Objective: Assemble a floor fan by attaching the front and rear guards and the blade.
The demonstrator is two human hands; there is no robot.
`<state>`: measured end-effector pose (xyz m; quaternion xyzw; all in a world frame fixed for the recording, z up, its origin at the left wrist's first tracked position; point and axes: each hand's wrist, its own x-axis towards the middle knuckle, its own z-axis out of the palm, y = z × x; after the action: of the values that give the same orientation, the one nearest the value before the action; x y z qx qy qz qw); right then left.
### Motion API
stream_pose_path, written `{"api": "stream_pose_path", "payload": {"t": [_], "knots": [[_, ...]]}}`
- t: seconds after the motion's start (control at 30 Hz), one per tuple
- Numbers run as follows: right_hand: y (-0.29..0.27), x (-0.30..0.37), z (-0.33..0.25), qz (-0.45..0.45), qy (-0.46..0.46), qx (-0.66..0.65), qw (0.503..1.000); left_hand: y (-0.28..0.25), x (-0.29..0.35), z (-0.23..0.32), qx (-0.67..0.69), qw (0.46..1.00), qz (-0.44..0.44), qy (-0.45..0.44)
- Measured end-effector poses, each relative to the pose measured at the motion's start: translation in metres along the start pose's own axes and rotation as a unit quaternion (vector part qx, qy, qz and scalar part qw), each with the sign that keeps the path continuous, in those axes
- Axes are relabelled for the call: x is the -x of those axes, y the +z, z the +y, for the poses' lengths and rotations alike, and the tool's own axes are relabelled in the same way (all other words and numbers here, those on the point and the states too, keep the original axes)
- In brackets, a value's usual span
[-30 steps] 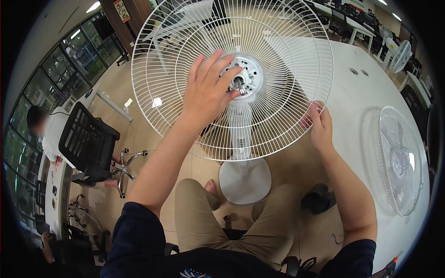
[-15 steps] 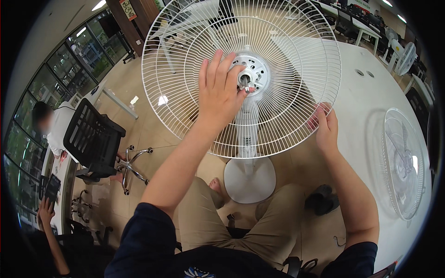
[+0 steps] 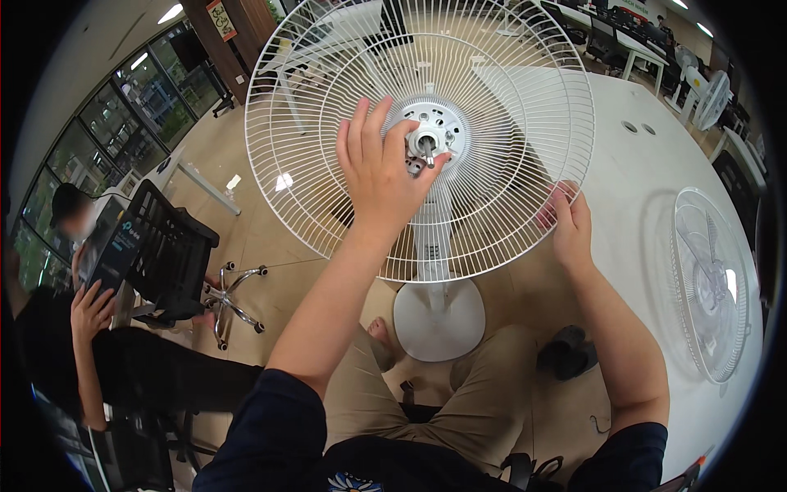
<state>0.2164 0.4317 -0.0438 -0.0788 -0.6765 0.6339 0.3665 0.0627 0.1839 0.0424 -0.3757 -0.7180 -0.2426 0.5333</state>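
A white wire fan grille is mounted on a pedestal fan in front of me, with no blades on it. At its centre my left hand has thumb and index finger around a white ring nut, the other fingers raised. A metal shaft sticks out through the nut toward me. My right hand grips the lower right rim of the grille, fingertips behind the wires. Below stand the fan's white column and rounded base, between my legs.
On the white table at right lies another fan grille with clear blades. Dark shoes rest on the floor. At left are a black office chair and a person holding a dark box; another person sits beyond.
My left thumb and fingers have turned slightly around the nut. My right hand keeps its hold on the rim. At left, a person has come further into view with a dark box.
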Motion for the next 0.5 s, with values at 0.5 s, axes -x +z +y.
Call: {"api": "stream_pose_path", "payload": {"t": [0.5], "knots": [[0.0,-0.002,0.001,-0.005,-0.008,-0.009,1.0,-0.027,-0.04,-0.04,0.05,0.974,-0.118,0.184]]}}
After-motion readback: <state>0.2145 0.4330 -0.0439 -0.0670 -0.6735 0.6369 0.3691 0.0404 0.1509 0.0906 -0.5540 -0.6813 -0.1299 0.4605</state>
